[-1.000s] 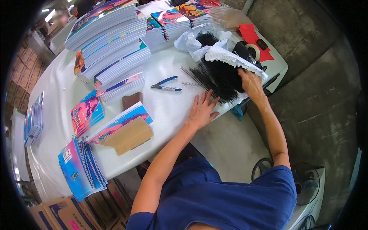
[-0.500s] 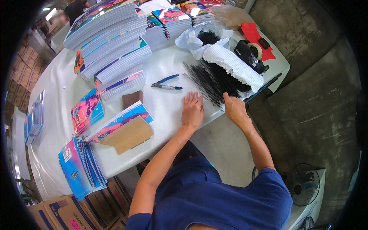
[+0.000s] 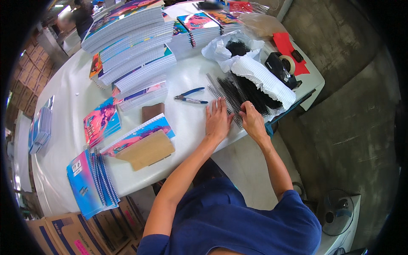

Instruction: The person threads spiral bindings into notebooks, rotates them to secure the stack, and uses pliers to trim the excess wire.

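Black spiral binding coils (image 3: 230, 92) lie in a loose row on the white table. My left hand (image 3: 218, 121) rests beside their near ends, fingers stretched out, the fingertips touching the nearest coil. Close by on the right, my right hand (image 3: 254, 122) has its fingers curled and pinched at the near ends of the coils; the fingers partly hide what is between them. More black coils (image 3: 257, 92) spill from a white paper wrapping (image 3: 265, 80) just beyond. Blue-handled cutting pliers (image 3: 190, 96) lie with their handles apart, left of the coils.
Tall stacks of notebooks (image 3: 131, 51) fill the far left. Nearer are a coil-bound notebook (image 3: 157, 126) under a brown board (image 3: 146, 151), a brown block (image 3: 152, 111) and blue notebooks (image 3: 87, 182). A tape dispenser (image 3: 278, 66) stands at right, a fan (image 3: 335, 212) below.
My left hand has moved right and up against the coils. My right hand has shifted slightly left along their near ends, bringing the hands closer. The whole view has shifted a little.
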{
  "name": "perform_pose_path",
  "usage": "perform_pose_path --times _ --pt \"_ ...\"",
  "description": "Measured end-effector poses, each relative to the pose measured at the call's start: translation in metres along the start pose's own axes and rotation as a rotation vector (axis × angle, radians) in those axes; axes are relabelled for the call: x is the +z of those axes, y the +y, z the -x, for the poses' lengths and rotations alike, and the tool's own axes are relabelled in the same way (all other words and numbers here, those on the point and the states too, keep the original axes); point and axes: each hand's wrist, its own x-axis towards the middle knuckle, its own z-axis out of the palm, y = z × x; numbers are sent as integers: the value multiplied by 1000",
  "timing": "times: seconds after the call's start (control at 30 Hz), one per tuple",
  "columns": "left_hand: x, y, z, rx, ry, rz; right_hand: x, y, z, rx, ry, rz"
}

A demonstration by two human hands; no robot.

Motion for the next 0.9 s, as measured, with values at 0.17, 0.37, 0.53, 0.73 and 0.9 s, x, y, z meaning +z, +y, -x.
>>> perform_pose_path --times 0.17,0.37,0.53,0.73,0.9 --pt "5 -18 -18 72 -69 -44 15 -10 -28 18 -30 233" --pt "-17 -20 8 36 -74 -74 33 -21 -51 3 167 -158" --pt "-141 10 37 226 196 -325 14 -39 -58 26 -102 -695" --pt "-261 -22 31 -21 192 -530 1 -110 -72 -292 -302 -637" --pt "-264 -54 38 -51 -63 -614 15 -140 -81 -288 -461 -719"
